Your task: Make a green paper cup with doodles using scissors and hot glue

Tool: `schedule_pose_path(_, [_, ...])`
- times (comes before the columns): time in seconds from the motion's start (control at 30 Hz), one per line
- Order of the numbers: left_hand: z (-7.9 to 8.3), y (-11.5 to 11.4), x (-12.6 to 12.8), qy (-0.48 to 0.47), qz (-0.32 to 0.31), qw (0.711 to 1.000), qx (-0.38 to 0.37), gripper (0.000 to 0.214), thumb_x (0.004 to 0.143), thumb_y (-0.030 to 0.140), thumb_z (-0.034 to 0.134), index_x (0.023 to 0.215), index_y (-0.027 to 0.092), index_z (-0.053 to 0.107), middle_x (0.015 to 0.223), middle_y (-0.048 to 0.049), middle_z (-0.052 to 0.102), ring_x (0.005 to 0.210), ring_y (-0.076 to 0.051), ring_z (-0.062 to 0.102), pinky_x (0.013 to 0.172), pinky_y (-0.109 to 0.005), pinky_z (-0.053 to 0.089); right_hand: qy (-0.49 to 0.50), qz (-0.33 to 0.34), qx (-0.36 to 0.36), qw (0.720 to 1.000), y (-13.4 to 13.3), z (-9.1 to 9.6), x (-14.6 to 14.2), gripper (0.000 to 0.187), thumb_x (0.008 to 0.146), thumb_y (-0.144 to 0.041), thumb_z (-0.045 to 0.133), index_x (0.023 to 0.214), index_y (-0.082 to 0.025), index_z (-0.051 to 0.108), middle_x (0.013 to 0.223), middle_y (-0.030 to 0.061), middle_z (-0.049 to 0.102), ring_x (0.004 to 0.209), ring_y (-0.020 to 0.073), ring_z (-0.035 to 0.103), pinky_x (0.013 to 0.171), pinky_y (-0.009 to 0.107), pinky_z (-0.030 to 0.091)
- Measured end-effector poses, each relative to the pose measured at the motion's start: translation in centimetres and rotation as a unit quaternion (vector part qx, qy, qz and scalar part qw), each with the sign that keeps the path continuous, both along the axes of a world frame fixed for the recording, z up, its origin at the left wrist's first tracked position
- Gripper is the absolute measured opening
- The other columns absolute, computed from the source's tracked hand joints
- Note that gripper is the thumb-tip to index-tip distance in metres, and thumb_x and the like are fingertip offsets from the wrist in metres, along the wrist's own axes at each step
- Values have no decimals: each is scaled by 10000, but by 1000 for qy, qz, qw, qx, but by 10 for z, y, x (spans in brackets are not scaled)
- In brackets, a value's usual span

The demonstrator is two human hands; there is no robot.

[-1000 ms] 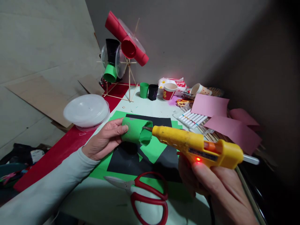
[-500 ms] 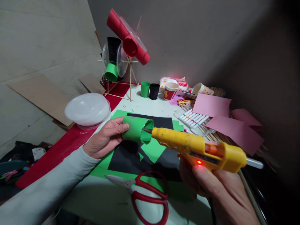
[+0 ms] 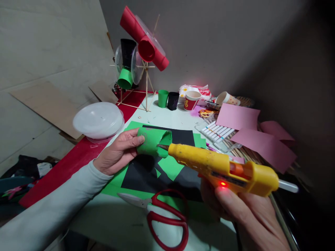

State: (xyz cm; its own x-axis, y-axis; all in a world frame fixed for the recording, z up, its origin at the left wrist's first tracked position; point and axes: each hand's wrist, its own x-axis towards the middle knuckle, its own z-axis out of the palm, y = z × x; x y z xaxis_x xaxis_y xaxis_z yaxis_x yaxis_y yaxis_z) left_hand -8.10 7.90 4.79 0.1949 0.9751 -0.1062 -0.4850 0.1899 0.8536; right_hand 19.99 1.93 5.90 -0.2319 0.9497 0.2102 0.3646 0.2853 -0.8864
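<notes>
My left hand (image 3: 121, 150) pinches the closed end of a green paper-covered cup (image 3: 151, 141), which lies sideways in the air above the paper sheets. Its ragged open rim faces right. In my right hand (image 3: 243, 212) is a yellow hot glue gun (image 3: 222, 169) with its red light lit and a glue stick poking out of the back. The nozzle tip is at the cup's open rim; whether it touches is hard to tell. Beneath are a black paper sheet (image 3: 141, 181) and a cut green piece (image 3: 171, 168). Red-handled scissors (image 3: 157, 212) lie nearest me.
At the back left stands a stick frame (image 3: 146, 82) bearing red, black and green cups. Clear plastic lids (image 3: 98, 120) are stacked at left. A green cup (image 3: 162, 99), a black cup (image 3: 173, 101) and a red-and-white cup (image 3: 192, 101) stand behind. Markers (image 3: 217, 131) and pink paper (image 3: 238, 116) lie right.
The glue gun's nozzle has shifted slightly down and left along the cup's rim. My left hand keeps its hold, and the cup has turned slightly. The view has moved a little.
</notes>
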Motion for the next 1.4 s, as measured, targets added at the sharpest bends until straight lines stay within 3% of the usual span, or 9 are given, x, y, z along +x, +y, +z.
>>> schedule_pose_path(0.43, [1,-1,0,2,9,1000,-2,282,802,197,819,1068,107,791,962,-99,800,871,-201,733,852,-264,601,6,-37,-21,999,-4,6,-6,355,903,-554,639,686,-281,708,589,38,587,490,182,501,397,273,431])
schedule_pose_path(0.6, [1,0,0,-7,9,1000,2,211,794,189,827,991,119,805,896,-61,801,808,-170,726,797,-220,603,-3,-29,-20,999,-3,3,-1,304,911,-533,636,765,-286,737,632,42,632,520,188,546,428,275,460])
schedule_pose_path(1.0, [4,1,2,10,3,1000,2,187,778,227,848,937,144,796,860,-55,779,793,-181,707,750,-242,594,13,19,-5,1000,2,9,-4,349,937,-479,622,663,-274,691,566,15,566,473,158,492,558,297,550])
schedule_pose_path(1.23, [2,3,-3,8,21,1000,-9,182,778,232,849,938,176,785,792,-29,753,788,-196,700,731,-275,595,9,23,-21,999,1,-2,2,277,938,-475,623,773,-274,722,618,25,593,491,166,503,402,257,416])
schedule_pose_path(1.4, [1,4,-4,-2,34,999,-22,170,799,218,830,935,134,773,905,-72,783,892,-217,723,746,-252,600,29,8,-56,998,0,2,-1,278,922,-511,639,768,-292,710,636,29,595,509,179,503,408,266,428])
